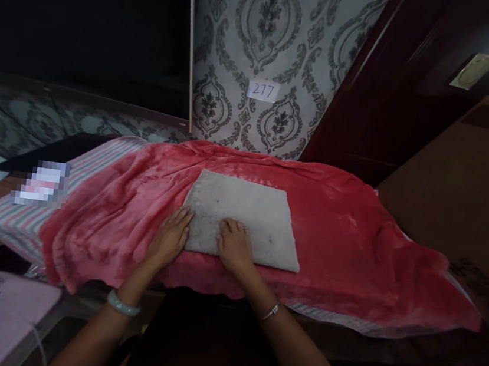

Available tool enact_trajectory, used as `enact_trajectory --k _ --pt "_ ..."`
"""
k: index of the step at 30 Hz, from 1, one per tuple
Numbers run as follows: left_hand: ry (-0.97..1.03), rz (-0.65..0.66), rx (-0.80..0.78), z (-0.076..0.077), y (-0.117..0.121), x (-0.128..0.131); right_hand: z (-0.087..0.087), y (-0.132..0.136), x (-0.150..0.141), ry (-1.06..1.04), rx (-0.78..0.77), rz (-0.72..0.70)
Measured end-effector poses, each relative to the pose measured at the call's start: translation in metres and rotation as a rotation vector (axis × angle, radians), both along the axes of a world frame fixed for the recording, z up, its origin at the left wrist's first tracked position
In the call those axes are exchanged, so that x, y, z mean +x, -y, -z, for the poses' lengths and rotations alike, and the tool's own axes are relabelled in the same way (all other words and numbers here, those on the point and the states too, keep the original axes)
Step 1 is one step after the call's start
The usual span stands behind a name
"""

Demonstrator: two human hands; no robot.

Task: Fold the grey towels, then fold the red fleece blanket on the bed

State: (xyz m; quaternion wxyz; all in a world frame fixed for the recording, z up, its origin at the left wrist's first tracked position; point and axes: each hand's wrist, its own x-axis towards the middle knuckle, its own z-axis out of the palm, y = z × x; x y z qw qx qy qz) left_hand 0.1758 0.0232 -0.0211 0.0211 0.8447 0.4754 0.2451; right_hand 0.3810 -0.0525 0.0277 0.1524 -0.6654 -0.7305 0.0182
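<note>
A folded grey cloth lies flat on a red fleece blanket that covers a table. My left hand rests open on the blanket, fingertips touching the cloth's near left corner. My right hand lies flat and open on the cloth's near edge. A pale green bangle is on my left wrist, a thin bracelet on my right.
A striped sheet shows under the blanket at the left. A pink item with a white cord sits at bottom left. A patterned wall with a paper label stands behind. A dark wooden door and brown panel are at right.
</note>
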Motion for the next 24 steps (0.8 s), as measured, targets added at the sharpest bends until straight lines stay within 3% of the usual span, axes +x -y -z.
enact_trajectory --k 4,8,12,15,17,20,24 --pt "0.01 0.006 0.004 0.003 -0.002 -0.001 0.006 0.013 0.029 0.004 -0.008 0.197" --pt "0.004 -0.006 0.004 0.002 -0.002 0.0 0.0 0.02 0.052 -0.019 -0.015 0.311" --pt "-0.006 -0.007 -0.002 -0.002 0.0 0.0 -0.007 0.004 0.038 -0.032 0.015 0.177" --pt "-0.008 -0.003 -0.008 -0.005 0.001 0.0 -0.003 -0.014 0.013 -0.029 -0.004 -0.023" --pt "-0.01 0.003 -0.012 -0.006 0.0 -0.001 0.003 -0.023 0.004 -0.026 -0.055 -0.082" --pt "-0.008 0.012 -0.009 -0.005 -0.001 0.0 0.011 -0.025 0.009 -0.011 -0.098 -0.026" --pt "0.006 0.012 0.013 -0.001 -0.001 -0.002 0.016 -0.013 0.042 0.023 -0.119 0.147"
